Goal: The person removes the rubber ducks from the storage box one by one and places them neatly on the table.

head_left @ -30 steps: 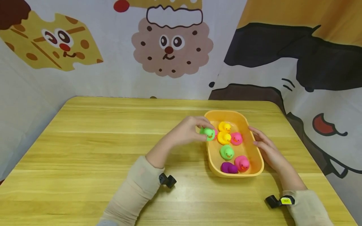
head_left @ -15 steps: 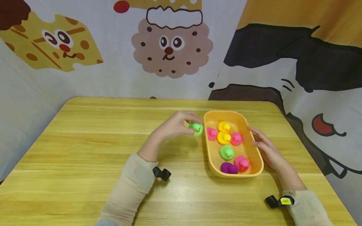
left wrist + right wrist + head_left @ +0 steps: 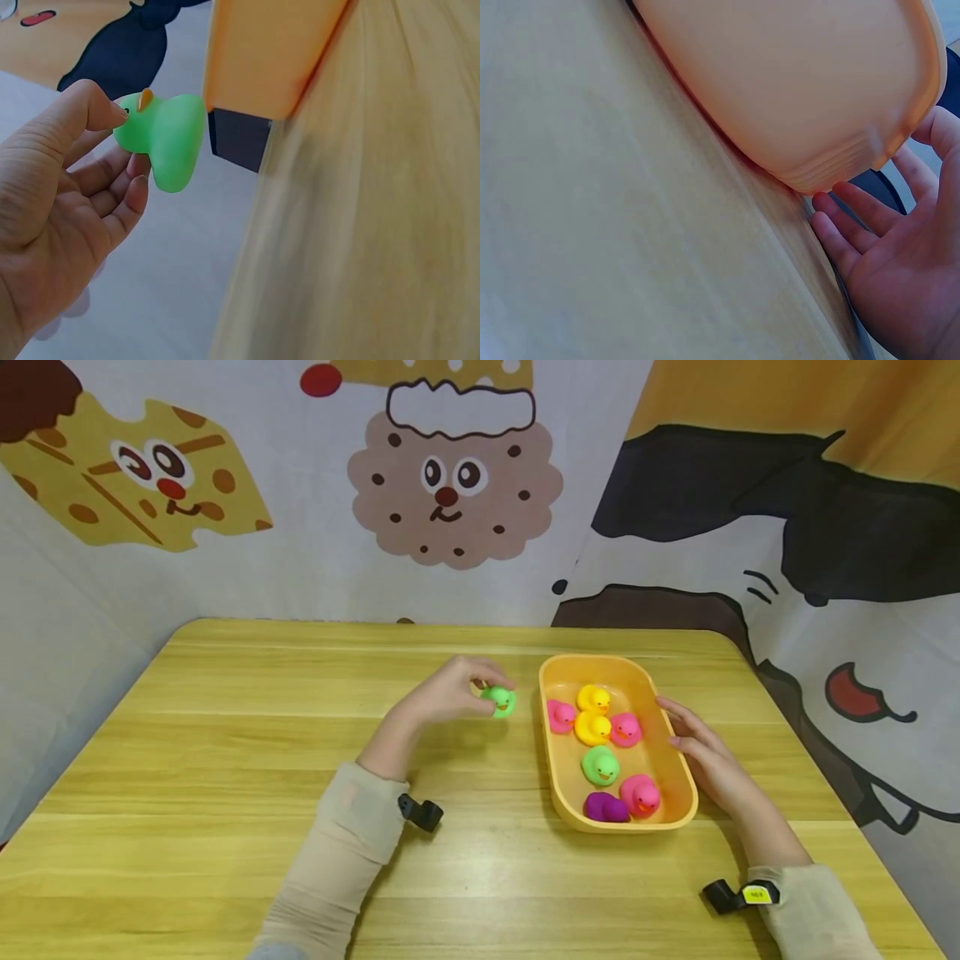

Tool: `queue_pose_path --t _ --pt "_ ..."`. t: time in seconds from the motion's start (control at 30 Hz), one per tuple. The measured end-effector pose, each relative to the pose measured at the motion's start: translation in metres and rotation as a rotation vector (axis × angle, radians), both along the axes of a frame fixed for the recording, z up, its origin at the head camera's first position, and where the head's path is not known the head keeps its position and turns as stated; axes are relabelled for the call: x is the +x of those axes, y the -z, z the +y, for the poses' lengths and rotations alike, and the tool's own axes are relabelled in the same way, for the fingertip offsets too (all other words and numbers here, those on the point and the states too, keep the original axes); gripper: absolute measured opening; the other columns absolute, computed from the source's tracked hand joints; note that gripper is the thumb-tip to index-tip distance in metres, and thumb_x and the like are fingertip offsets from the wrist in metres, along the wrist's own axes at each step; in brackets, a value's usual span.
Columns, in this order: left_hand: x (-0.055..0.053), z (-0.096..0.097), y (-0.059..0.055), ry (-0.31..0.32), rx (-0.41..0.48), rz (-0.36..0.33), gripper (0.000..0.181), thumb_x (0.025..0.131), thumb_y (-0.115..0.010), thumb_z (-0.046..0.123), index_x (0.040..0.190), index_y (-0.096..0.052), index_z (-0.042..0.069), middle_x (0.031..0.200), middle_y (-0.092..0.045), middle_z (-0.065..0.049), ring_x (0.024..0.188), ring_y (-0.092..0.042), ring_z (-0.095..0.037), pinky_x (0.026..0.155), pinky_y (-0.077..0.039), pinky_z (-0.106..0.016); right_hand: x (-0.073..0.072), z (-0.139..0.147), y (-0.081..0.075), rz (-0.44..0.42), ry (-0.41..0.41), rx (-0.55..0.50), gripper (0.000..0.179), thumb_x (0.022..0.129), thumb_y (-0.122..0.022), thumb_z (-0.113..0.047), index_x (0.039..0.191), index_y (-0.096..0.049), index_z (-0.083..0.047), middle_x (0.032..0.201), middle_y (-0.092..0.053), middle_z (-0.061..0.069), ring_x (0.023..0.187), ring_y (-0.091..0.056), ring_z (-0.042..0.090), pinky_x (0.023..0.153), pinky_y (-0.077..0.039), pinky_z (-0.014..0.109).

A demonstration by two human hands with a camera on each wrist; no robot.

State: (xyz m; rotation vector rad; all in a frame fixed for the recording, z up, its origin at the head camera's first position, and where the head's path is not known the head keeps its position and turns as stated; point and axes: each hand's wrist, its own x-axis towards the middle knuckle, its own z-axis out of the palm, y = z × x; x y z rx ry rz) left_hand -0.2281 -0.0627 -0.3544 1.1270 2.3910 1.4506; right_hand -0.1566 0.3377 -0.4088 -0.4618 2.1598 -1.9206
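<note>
My left hand [image 3: 442,693] pinches a small green rubber duck [image 3: 504,703] above the table, left of an orange plastic basin [image 3: 564,777]. In the left wrist view, thumb and fingers hold the green rubber duck [image 3: 176,142] by its head, its base turned away from the palm. My right hand [image 3: 712,764] rests against the basin's right side. Its fingers touch the outer wall of the basin [image 3: 795,82] in the right wrist view, the thumb up near the rim. Inside lie pink ducks [image 3: 641,796], yellow ducks [image 3: 594,727], a green duck [image 3: 601,766] and a purple duck [image 3: 606,807].
The basin stands on the right part of a wood-grain table [image 3: 225,793]. A white cloth with cartoon prints [image 3: 455,493] hangs behind the table. Black wrist cameras [image 3: 422,813] sit on both sleeves.
My left hand has carried the green duck leftward, from over the basin's left rim to beyond it, revealing a pink duck inside. The right hand stays against the basin.
</note>
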Motion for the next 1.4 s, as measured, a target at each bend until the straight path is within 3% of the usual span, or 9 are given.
queue_pose_path --t 0.27,0.3,0.57,1.4 --pt "-0.004 -0.006 0.006 0.012 -0.016 -0.035 0.032 0.075 -0.065 -0.009 0.106 -0.071 -0.004 0.105 -0.066 -0.011 0.09 -0.058 -0.022 0.084 -0.049 -0.041 0.0 -0.001 0.001 0.0 -0.015 -0.034 0.052 0.101 -0.037 -0.007 0.152 -0.024 -0.01 0.14 -0.037 0.002 0.121 -0.047 0.009 0.092 -0.044 0.024" --pt "-0.008 -0.007 0.012 0.011 -0.019 -0.033 0.032 0.074 -0.066 -0.008 0.105 -0.071 -0.003 0.104 -0.066 -0.008 0.09 -0.058 -0.02 0.083 -0.049 -0.038 0.0 -0.001 0.001 -0.001 -0.015 -0.033 0.052 0.101 -0.037 -0.007 0.152 -0.024 -0.011 0.14 -0.037 0.002 0.121 -0.047 0.009 0.092 -0.044 0.024" --pt "-0.012 -0.011 0.024 0.0 -0.048 -0.123 0.032 0.075 -0.065 -0.01 0.107 -0.07 -0.005 0.107 -0.065 -0.01 0.093 -0.058 -0.022 0.077 -0.052 -0.03 0.001 -0.001 0.001 0.003 -0.014 -0.024 0.052 0.101 -0.037 -0.007 0.152 -0.025 -0.011 0.141 -0.037 0.002 0.121 -0.047 0.008 0.092 -0.044 0.023" --pt "-0.015 -0.014 0.036 0.014 -0.069 -0.272 0.033 0.078 -0.063 -0.01 0.111 -0.068 -0.005 0.11 -0.064 -0.013 0.093 -0.059 -0.027 0.076 -0.052 -0.03 0.001 -0.002 -0.001 0.002 0.008 0.004 0.052 0.101 -0.038 -0.009 0.152 -0.025 -0.012 0.143 -0.034 0.005 0.121 -0.046 0.006 0.092 -0.043 0.022"
